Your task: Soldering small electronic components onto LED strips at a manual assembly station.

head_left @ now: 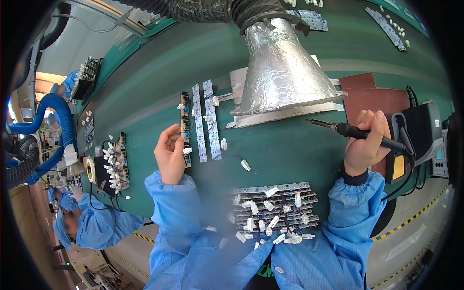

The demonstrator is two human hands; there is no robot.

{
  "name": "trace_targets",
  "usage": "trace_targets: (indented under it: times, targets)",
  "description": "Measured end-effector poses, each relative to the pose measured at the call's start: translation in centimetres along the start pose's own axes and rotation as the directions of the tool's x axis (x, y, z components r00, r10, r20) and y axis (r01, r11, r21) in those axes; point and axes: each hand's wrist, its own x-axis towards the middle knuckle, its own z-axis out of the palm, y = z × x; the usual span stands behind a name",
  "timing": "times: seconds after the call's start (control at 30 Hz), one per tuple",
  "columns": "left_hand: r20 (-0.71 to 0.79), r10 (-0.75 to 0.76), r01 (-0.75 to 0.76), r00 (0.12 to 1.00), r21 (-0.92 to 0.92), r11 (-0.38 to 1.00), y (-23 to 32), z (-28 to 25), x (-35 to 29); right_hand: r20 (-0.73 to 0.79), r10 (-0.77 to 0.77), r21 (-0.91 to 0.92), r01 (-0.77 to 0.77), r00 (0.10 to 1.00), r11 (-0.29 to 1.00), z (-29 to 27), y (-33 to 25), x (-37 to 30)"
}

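My left hand (170, 151) has its fingers curled at the edge of a narrow circuit board strip (185, 116), which carries small components and white connectors. The thumb and fingertips pinch its left side. To the right of it lie two pale circuit board strips (199, 125) with wires and white connectors. My right hand (367, 140) grips a soldering iron (344, 129) by its black handle, raised over the right of the mat. Its thin tip points left, below the foil-covered cone's rim, apart from any board. Near my body sits a row of circuit boards (275, 205) with many white connectors.
A foil-covered extraction cone (285, 72) on a black hose hangs over the green mat (145, 111). At right stand a soldering iron holder (400, 140) with a yellow sponge (398, 166) and a black box (425, 130). More boards (123, 159) and a co-worker's blue sleeve (104, 222) are at left.
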Motion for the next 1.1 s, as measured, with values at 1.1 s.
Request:
trace_targets:
  times: [1.1]
  targets:
    - [0.167,0.211,-0.268,0.963,0.515,0.814,3.1,2.9,1.2,0.003,0.018,0.006,-0.018,1.000,1.000,0.1,-0.2,-0.3]
